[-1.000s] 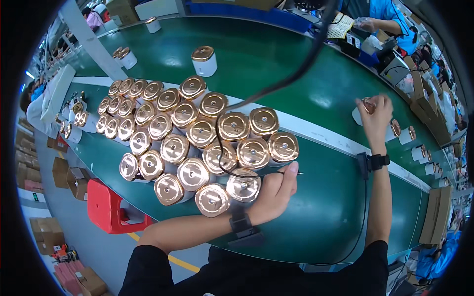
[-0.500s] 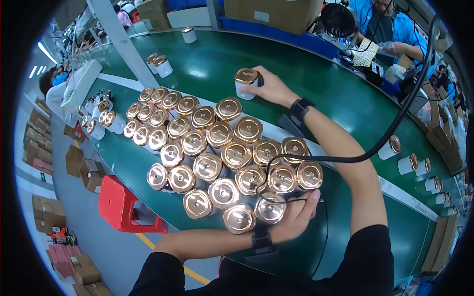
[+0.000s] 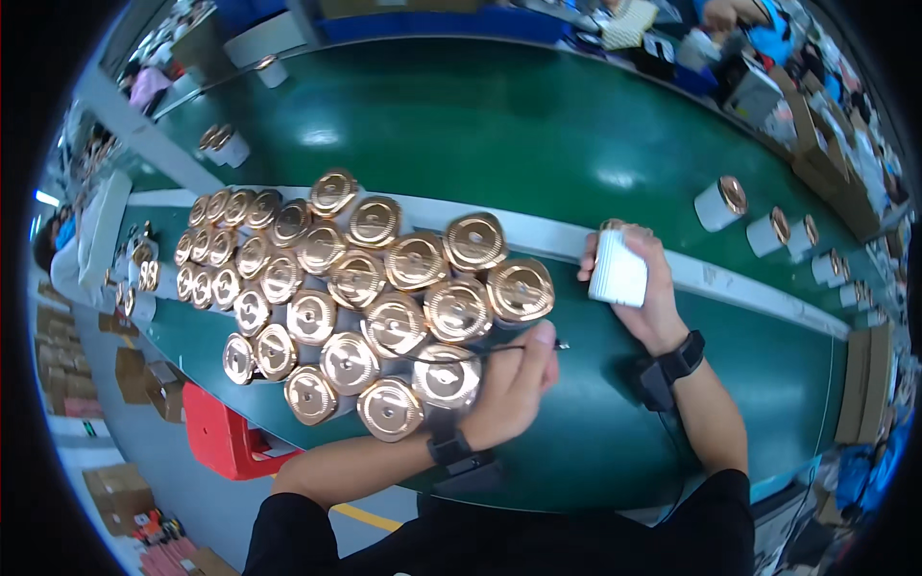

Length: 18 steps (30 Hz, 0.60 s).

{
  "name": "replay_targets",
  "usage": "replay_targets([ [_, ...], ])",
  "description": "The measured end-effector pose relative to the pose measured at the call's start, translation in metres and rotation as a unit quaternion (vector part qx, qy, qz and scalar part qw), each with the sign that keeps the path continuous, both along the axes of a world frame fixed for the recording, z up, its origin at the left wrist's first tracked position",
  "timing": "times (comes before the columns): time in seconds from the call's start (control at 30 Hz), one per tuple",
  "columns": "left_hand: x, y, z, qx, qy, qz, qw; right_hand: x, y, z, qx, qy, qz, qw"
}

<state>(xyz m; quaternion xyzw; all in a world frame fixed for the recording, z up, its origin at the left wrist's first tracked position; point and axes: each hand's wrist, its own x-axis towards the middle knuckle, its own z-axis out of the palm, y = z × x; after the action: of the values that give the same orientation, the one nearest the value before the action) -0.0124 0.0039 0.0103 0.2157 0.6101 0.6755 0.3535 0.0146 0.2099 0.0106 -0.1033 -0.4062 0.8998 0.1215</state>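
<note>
My right hand point(image 3: 655, 288) is closed around a white ribbed canister point(image 3: 619, 270) with a shiny copper-coloured top. It is held tilted, its white side facing up, over the green table to the right of the group. Pinched in my left hand point(image 3: 514, 392) is a thin black cable point(image 3: 480, 356), and its small plug end point(image 3: 563, 346) sticks out past the fingertips towards the right. This hand is beside the near right edge of a packed group of similar copper-topped canisters point(image 3: 394, 324). The plug and the held canister are apart.
Beyond a pale rail point(image 3: 730, 280) runs a green conveyor belt point(image 3: 432, 115) carrying more canisters point(image 3: 720, 204) at right and a pair point(image 3: 225, 146) at far left. A red stool point(image 3: 216, 432) stands on the floor at left. Cardboard boxes point(image 3: 864, 384) line the right edge.
My right hand has brought the canister from over the belt back to the near side of the rail and tipped it. My left hand still holds the cable. The view has swung right.
</note>
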Motion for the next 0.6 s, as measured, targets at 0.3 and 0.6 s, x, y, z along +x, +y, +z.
replay_targets([
  [0.3,0.001,0.004,0.006,-0.017,0.012,-0.002,1.000,0.046,-0.032,0.002,-0.045,0.035,0.079,0.995],
  [0.6,0.000,-0.002,0.001,-0.023,0.066,-0.029,0.997,0.044,-0.049,-0.002,0.026,0.007,0.070,0.997],
])
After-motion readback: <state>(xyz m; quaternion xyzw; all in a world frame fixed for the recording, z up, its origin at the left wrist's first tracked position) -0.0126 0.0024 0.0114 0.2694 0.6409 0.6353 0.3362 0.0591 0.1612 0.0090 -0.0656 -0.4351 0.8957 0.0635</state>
